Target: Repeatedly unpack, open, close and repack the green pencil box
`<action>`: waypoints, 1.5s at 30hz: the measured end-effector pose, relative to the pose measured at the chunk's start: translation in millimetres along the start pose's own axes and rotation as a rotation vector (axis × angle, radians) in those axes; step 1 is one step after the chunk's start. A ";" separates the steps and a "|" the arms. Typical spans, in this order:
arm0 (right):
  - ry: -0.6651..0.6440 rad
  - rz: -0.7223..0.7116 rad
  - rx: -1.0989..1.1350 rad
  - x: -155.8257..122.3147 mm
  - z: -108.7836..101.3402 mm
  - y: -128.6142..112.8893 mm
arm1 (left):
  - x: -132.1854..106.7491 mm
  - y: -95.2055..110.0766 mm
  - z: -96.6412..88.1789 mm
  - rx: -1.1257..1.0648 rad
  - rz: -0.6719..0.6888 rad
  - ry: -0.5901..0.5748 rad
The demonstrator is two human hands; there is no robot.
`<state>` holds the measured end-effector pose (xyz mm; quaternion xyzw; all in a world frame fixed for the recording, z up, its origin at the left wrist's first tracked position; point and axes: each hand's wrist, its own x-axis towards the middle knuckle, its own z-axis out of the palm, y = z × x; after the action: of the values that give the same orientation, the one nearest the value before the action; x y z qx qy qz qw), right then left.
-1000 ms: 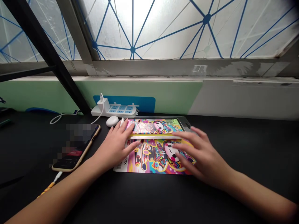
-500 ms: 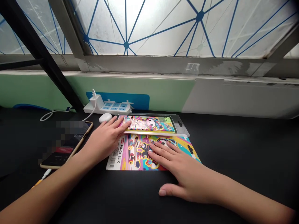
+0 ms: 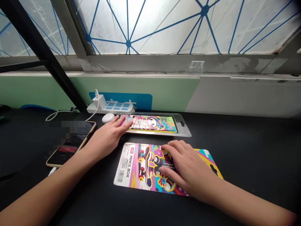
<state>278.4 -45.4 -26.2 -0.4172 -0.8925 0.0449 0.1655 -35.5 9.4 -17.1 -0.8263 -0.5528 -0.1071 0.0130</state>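
Left hand (image 3: 105,138) spread on the left end of a clear blister tray (image 3: 184,130), fingers open and flat, tips merely laid on the plastic, no grip; the tray's long axis set left to right, a yellow-edged cartoon pencil box (image 3: 150,123) held inside. Right hand (image 3: 188,166) placed on a loose printed card (image 3: 134,169), just in front of the tray and apart from it, fingers lightly curved, gripping nothing, the card's long axis slightly skewed; a white earbud case (image 3: 108,118) just beside the tray's left end.

Black desktop (image 3: 237,150), gold-edged smartphone (image 3: 70,144), white power strip (image 3: 117,107), white rounded case (image 3: 108,118), plastic-packed pencil box (image 3: 150,123), printed card (image 3: 129,166)
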 end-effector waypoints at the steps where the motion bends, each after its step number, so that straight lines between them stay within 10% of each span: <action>1: 0.010 0.035 -0.041 0.2 1.6 0.7 | 0.1 -0.1 0.0 -0.001 0.002 -0.002; 19: 0.072 0.152 0.120 0.4 -21.1 9.1 | 2.2 -10.0 -0.5 -0.085 0.034 -0.054; 26: -0.352 0.501 0.322 11.0 -66.6 121.2 | -6.0 -13.9 -15.1 -0.039 0.237 -0.096; 31: -0.425 0.631 0.369 -5.5 -76.2 186.1 | -14.9 2.9 -29.4 0.037 0.328 -0.079; 45: -0.373 0.491 0.453 4.2 -61.1 133.6 | -10.9 10.8 -7.8 -0.033 0.276 -0.102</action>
<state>393.7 40.8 3.3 -0.5559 -0.7484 0.3545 0.0727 -30.9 -5.8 -10.5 -0.8989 -0.4321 -0.0712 -0.0144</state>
